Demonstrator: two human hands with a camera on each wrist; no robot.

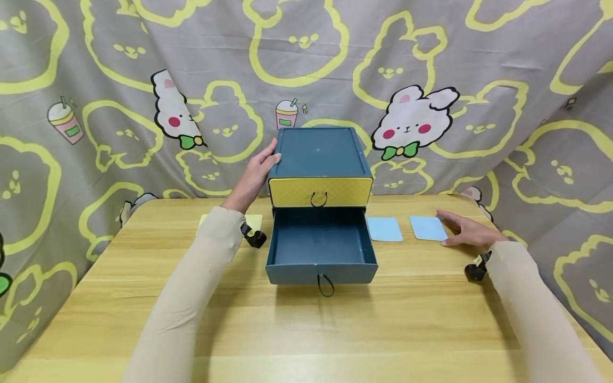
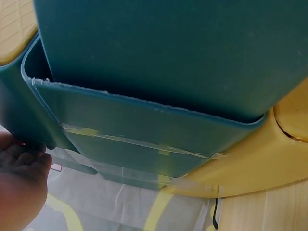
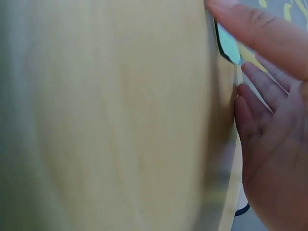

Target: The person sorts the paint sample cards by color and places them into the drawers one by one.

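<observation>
A two-level drawer box (image 1: pixel 318 151) with a dark blue top stands at the back of the table. Its upper drawer (image 1: pixel 292 192) has a yellow front and is closed; the dark blue lower drawer (image 1: pixel 292 274) is pulled out, with nothing inside. My left hand (image 1: pixel 254 173) rests against the box's upper left side, thumb at the top edge. To the right, my right hand (image 1: pixel 466 230) is low over the table, thumb and fingers spread at the right edge of a light blue square card (image 1: pixel 426 227). A second blue card (image 1: pixel 384 229) lies nearer the box.
Yellow square cards (image 1: pixel 255 221) lie left of the box, partly hidden by my left forearm. Black loop pulls (image 1: pixel 326 287) hang from both drawer fronts. A patterned curtain (image 1: pixel 306 58) hangs behind the wooden table (image 1: pixel 316 330). Each wrist carries a small black camera (image 1: pixel 256 238).
</observation>
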